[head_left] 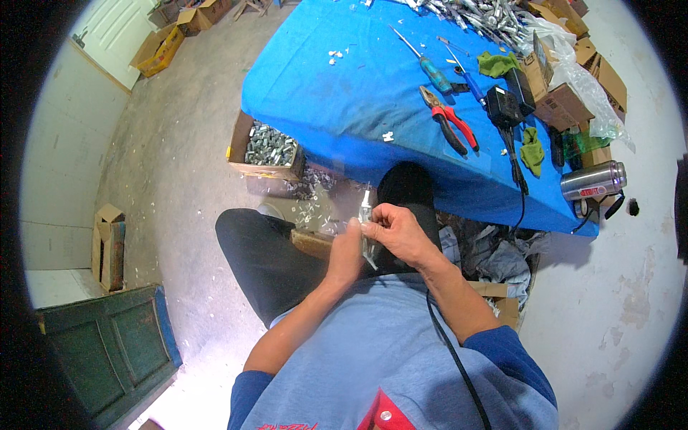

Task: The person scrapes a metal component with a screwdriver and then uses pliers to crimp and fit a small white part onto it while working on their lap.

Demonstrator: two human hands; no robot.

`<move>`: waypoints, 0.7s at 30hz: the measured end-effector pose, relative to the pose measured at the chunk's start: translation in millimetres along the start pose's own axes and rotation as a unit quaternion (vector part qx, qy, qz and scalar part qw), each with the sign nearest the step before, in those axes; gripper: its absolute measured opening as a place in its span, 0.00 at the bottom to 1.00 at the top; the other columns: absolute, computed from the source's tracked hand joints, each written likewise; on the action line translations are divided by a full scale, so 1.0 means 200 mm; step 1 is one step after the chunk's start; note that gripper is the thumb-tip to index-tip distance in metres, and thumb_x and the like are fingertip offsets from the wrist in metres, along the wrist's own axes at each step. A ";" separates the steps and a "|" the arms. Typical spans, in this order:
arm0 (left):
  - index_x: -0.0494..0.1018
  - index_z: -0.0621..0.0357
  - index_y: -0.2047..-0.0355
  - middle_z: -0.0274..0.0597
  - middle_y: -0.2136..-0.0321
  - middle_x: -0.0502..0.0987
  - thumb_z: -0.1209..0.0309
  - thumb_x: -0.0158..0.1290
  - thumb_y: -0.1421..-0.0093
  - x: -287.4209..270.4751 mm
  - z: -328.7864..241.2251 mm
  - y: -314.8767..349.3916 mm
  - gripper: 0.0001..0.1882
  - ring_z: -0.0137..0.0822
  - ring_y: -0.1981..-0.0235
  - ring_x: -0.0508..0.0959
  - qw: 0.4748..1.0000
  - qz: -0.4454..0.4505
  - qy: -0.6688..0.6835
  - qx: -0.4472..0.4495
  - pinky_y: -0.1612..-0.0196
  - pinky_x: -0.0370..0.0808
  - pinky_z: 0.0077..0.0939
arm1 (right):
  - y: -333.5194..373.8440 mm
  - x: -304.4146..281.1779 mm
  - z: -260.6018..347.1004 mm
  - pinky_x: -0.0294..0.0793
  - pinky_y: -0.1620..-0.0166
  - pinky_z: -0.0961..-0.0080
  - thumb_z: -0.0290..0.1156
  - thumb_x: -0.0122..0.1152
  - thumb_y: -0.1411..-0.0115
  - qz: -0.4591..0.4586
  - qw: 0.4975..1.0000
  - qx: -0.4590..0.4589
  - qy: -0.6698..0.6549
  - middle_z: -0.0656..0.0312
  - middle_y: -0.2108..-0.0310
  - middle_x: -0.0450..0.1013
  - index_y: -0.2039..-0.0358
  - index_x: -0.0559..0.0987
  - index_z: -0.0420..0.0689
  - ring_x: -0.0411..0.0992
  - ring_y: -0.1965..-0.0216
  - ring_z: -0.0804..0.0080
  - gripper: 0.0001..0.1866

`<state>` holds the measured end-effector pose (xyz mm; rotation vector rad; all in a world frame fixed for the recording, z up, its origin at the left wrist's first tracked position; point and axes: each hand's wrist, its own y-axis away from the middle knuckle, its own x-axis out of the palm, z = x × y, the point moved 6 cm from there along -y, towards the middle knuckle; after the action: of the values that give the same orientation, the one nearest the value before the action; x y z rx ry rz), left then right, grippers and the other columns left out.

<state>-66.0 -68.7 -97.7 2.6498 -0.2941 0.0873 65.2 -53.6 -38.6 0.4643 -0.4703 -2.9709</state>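
Note:
Above my lap, both my hands meet around a small slim piece with a silvery body and a white tip pointing away from me; its exact kind is hard to make out. My right hand pinches it from the right with thumb and bent fingers. From the left, my left hand is closed on its lower part, thumb pressed up along it. A thin pale end sticks out below the hands. My fingers hide the middle of the piece.
On the blue-covered table lie red-handled pliers, a teal screwdriver, a black adapter and a heap of silvery pieces. A steel flask lies at the right edge. Left of my knees stands a carton of metal parts.

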 end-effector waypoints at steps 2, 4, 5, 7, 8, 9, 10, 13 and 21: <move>0.71 0.66 0.75 0.39 0.83 0.70 0.46 0.35 0.32 0.00 -0.05 0.02 0.33 0.28 0.79 0.68 0.999 -0.017 -0.031 0.020 0.76 0.64 0.30 | 0.00 0.01 -0.02 0.69 0.70 0.72 0.38 0.66 0.47 -0.001 1.000 0.007 0.009 0.59 0.78 0.72 0.74 0.75 0.37 0.70 0.74 0.75 0.15; 0.72 0.72 0.77 0.44 0.84 0.71 0.49 0.35 0.31 -0.01 -0.07 0.04 0.35 0.32 0.78 0.69 0.998 -0.021 -0.056 0.027 0.73 0.66 0.37 | 0.01 0.00 -0.01 0.68 0.71 0.71 0.39 0.67 0.48 -0.002 1.000 0.010 0.026 0.59 0.79 0.71 0.76 0.74 0.38 0.69 0.75 0.74 0.16; 0.72 0.72 0.77 0.44 0.84 0.71 0.49 0.35 0.31 -0.01 -0.07 0.05 0.35 0.32 0.78 0.69 0.997 -0.018 -0.066 0.024 0.73 0.66 0.37 | 0.02 -0.01 0.01 0.68 0.72 0.71 0.39 0.66 0.47 -0.003 0.999 0.009 0.037 0.59 0.80 0.71 0.77 0.74 0.38 0.68 0.76 0.74 0.16; 0.72 0.73 0.78 0.44 0.84 0.71 0.50 0.35 0.31 -0.01 -0.08 0.06 0.35 0.33 0.78 0.69 0.996 -0.017 -0.085 0.024 0.73 0.66 0.38 | 0.03 -0.01 0.02 0.67 0.73 0.71 0.39 0.67 0.48 -0.010 0.999 0.009 0.052 0.59 0.80 0.70 0.77 0.74 0.38 0.68 0.76 0.75 0.17; 0.72 0.73 0.78 0.44 0.84 0.71 0.50 0.35 0.31 -0.01 -0.09 0.06 0.35 0.33 0.78 0.70 0.995 -0.019 -0.094 0.026 0.73 0.66 0.38 | 0.04 -0.02 0.02 0.67 0.73 0.71 0.39 0.67 0.48 -0.016 0.998 0.010 0.055 0.59 0.81 0.70 0.77 0.74 0.38 0.67 0.76 0.75 0.17; 0.72 0.73 0.78 0.44 0.84 0.72 0.50 0.36 0.31 -0.01 -0.10 0.06 0.35 0.33 0.78 0.70 0.994 -0.022 -0.104 0.029 0.72 0.66 0.38 | 0.04 -0.02 0.02 0.67 0.73 0.72 0.40 0.67 0.48 -0.022 0.998 0.011 0.058 0.60 0.81 0.70 0.77 0.74 0.38 0.67 0.76 0.76 0.17; 0.72 0.72 0.78 0.44 0.84 0.71 0.50 0.36 0.31 -0.01 -0.11 0.07 0.34 0.33 0.78 0.70 0.994 -0.020 -0.103 0.032 0.72 0.66 0.38 | 0.04 -0.02 0.02 0.67 0.73 0.72 0.40 0.67 0.48 -0.019 0.999 0.016 0.045 0.60 0.81 0.70 0.77 0.75 0.37 0.67 0.76 0.77 0.17; 0.73 0.72 0.78 0.43 0.84 0.72 0.50 0.37 0.31 0.00 -0.13 0.07 0.34 0.32 0.78 0.70 0.995 -0.015 -0.095 0.036 0.72 0.67 0.36 | 0.04 -0.03 0.00 0.68 0.72 0.74 0.39 0.67 0.47 -0.006 0.999 0.032 -0.011 0.61 0.80 0.71 0.74 0.76 0.36 0.68 0.74 0.79 0.17; 0.72 0.55 0.71 0.29 0.81 0.68 0.42 0.39 0.35 0.02 -0.11 0.05 0.29 0.22 0.83 0.65 0.998 0.019 0.052 -0.043 0.83 0.58 0.18 | 0.03 0.02 -0.01 0.70 0.67 0.80 0.31 0.60 0.39 0.071 0.967 0.049 -0.241 0.66 0.68 0.73 0.62 0.76 0.37 0.69 0.68 0.82 0.11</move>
<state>-64.4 -68.5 -73.3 2.5449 -0.3066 0.2183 62.7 -60.8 -39.2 -0.2879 -0.6607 -2.9090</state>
